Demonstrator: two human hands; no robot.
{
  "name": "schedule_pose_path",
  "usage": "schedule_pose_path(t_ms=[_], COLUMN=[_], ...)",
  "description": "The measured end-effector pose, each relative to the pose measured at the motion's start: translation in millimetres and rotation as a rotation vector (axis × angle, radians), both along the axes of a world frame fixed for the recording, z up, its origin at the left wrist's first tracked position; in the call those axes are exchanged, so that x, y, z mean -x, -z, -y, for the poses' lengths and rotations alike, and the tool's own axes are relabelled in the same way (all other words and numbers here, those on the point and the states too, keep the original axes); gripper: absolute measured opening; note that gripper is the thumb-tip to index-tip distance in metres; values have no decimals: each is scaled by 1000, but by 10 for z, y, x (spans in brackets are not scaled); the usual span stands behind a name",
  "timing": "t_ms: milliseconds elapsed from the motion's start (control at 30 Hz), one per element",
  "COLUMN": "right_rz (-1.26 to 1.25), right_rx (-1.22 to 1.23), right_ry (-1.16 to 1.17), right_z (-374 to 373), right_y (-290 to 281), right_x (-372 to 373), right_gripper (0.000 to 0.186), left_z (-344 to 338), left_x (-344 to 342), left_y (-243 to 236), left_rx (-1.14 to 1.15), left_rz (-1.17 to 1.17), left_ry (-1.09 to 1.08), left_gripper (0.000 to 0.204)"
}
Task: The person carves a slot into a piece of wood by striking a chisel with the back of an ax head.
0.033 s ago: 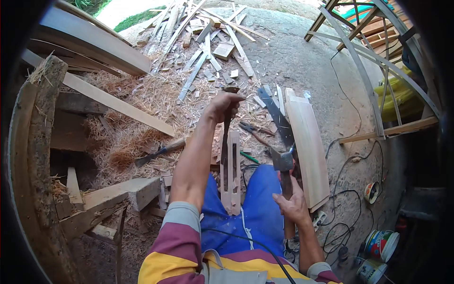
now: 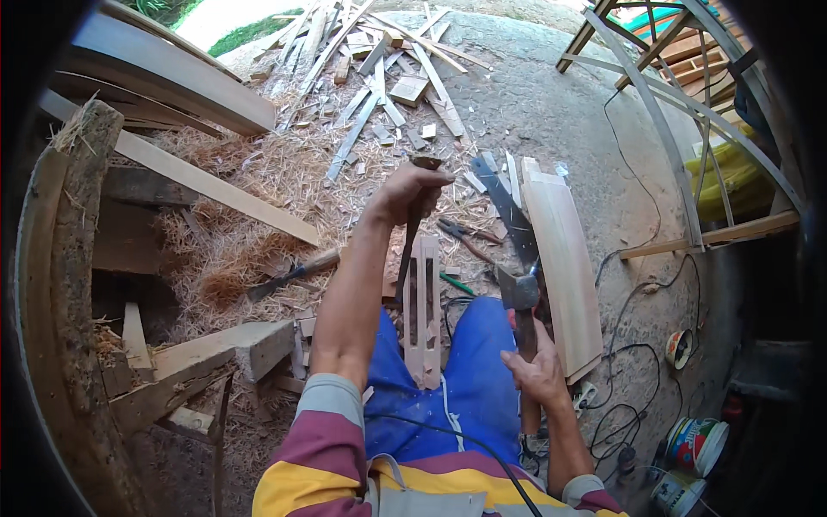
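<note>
Nothing has shifted between the 2 frames. The left hand (image 2: 412,191) stays clenched on the chisel (image 2: 407,246), tip in the slotted wood piece (image 2: 423,310) at frame centre; the right hand (image 2: 538,372) grips the hammer (image 2: 520,297) lower right, poised.

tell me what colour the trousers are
Blue trousers, seen clearest in the head view, under the slotted wood piece.

there is one view, worn on my head, facing steeply down over my lap. my left hand (image 2: 405,191) and right hand (image 2: 538,370) sit near the middle, close below the lens. the wood scraps (image 2: 388,77) lie far, bending toward the rim.
</note>
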State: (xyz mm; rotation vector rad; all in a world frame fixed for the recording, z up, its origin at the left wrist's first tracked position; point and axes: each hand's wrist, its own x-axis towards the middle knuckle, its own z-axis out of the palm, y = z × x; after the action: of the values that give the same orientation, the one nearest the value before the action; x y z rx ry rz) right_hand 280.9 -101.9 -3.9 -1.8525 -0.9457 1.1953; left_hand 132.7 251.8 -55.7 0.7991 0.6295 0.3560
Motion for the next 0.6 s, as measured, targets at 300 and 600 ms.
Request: schedule_pose_path(t_ms=[300,600], right_rz=[-70,-132], right_rx=[-11,20], right_ry=[-8,-10], right_z=[-134,-18], right_y=[58,-19], right_x=[226,286], right_gripper=[71,70], left_z=[736,621], left_x=[118,242], left_y=[-152,0], left_rx=[-1099,-1052], left_rz=[-249,-212], left_ry=[-765,-787], left_gripper=[34,29])
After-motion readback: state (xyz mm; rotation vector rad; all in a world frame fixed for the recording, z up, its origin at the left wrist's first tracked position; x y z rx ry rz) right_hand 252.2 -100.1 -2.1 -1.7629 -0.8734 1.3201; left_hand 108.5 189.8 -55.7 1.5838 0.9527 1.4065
